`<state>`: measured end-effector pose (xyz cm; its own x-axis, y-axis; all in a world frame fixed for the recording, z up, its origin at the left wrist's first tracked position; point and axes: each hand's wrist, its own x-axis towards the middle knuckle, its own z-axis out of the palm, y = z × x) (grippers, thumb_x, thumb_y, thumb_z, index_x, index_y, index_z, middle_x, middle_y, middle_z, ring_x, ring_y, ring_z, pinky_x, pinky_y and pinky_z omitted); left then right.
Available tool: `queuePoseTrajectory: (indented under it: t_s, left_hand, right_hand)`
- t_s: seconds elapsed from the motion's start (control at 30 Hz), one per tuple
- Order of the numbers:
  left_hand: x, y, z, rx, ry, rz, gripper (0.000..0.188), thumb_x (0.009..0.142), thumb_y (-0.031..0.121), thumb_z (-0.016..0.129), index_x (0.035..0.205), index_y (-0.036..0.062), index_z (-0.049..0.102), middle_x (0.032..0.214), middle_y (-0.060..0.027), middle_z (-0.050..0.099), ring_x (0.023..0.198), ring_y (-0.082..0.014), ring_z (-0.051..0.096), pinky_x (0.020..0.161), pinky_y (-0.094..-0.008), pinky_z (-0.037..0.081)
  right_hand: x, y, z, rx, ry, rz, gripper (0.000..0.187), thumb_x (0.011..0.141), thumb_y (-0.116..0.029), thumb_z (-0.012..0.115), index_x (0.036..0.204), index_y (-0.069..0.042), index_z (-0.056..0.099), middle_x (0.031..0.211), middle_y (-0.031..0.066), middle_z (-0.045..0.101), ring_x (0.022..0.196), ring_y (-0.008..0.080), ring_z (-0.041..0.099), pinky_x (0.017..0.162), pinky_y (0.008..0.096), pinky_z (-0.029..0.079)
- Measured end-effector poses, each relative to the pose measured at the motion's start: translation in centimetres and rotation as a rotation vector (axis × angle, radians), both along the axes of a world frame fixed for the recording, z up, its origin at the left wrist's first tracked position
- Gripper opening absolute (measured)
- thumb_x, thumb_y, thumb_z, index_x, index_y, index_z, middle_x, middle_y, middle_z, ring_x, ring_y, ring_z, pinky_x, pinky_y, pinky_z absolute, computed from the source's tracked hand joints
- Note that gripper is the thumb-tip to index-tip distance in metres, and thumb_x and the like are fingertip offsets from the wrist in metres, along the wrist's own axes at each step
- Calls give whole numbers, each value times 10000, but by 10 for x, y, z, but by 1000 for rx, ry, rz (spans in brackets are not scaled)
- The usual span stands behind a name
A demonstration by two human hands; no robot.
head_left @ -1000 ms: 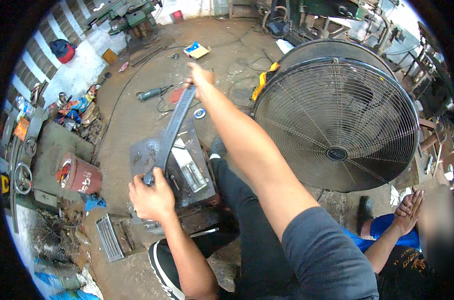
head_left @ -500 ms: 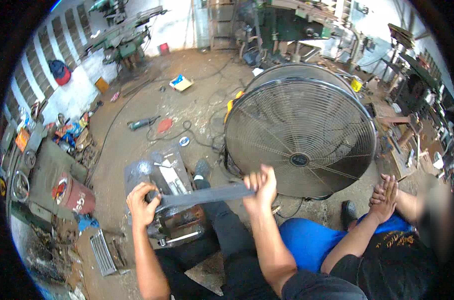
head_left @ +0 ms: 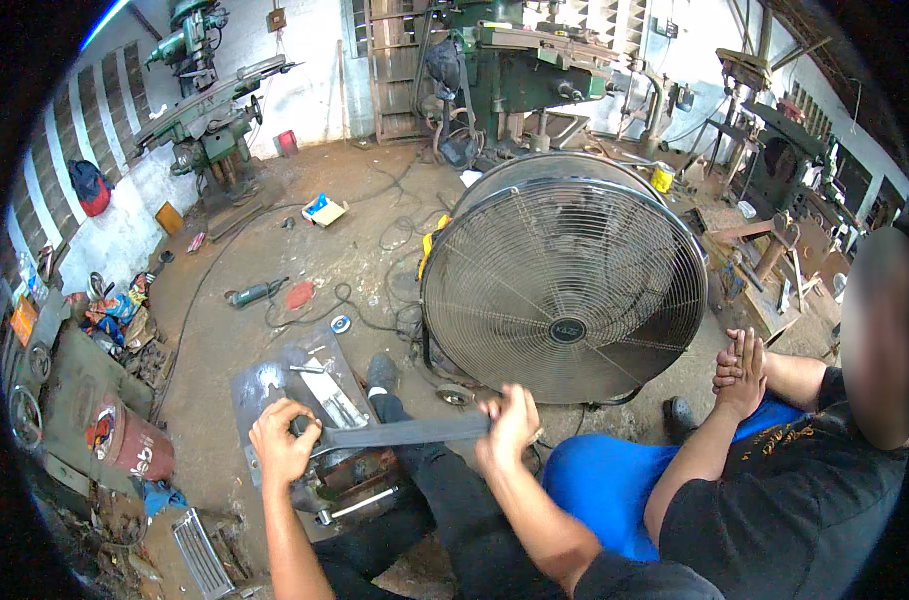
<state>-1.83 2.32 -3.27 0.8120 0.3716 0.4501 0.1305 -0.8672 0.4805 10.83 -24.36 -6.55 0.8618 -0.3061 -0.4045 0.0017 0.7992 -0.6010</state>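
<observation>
A long, flat grey strip (head_left: pixel 406 433) stretches level between my hands; whether it is a file or an abrasive band I cannot tell. Its left end is in my left hand (head_left: pixel 283 437), closed beside a dark rounded piece. My right hand (head_left: pixel 508 428) is wrapped round the other end. Beneath the strip, between my legs, sits what looks like a rusty vise (head_left: pixel 359 478) with a bright handle bar (head_left: pixel 364 505). The strip partly covers it. Just beyond lies a metal plate (head_left: pixel 257 375) bearing several shiny tools (head_left: pixel 329 393).
A big round floor fan (head_left: pixel 564 290) stands ahead right. At my right sits a person with clasped hands (head_left: pixel 740 375). An angle grinder (head_left: pixel 256 292) and its cord lie on the floor ahead. To the left are a red bucket (head_left: pixel 134 440) and a metal grate (head_left: pixel 202 553).
The view has tilted upward and turned right, so more of the back wall and the seated person shows. Both hands still hold the strip, which now lies lower in view and more nearly level.
</observation>
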Motion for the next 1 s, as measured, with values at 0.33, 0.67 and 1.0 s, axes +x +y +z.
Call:
queuePoseTrajectory:
  t_s: [0.33, 0.67, 1.0]
  left_hand:
    - [22, 11, 44, 131, 485, -117, 631, 598, 564, 860, 745, 4, 609, 796, -196, 665, 804, -376, 654, 743, -483, 492]
    - [41, 2, 8, 21, 403, 645, 546, 721, 462, 763, 871, -45, 625, 832, -252, 702, 804, -449, 701, 725, -521, 558]
    - [34, 5, 9, 53, 275, 581, 517, 732, 443, 747, 859, -35, 597, 849, -244, 685, 797, -449, 682, 710, -537, 532]
  right_hand:
    - [175, 109, -7, -186, -165, 428, 151, 880, -72, 669, 790, -22, 558, 649, -5, 384, 474, 104, 346, 444, 288, 354]
    - [239, 425, -26, -451, -256, 1297, 161, 836, -137, 740, 891, 2, 680, 627, 35, 548, 492, 122, 527, 404, 277, 406]
    - [214, 411, -9, -424, -318, 1176, 158, 855, -98, 710, 951, 7, 641, 731, 73, 580, 520, 149, 541, 447, 293, 479]
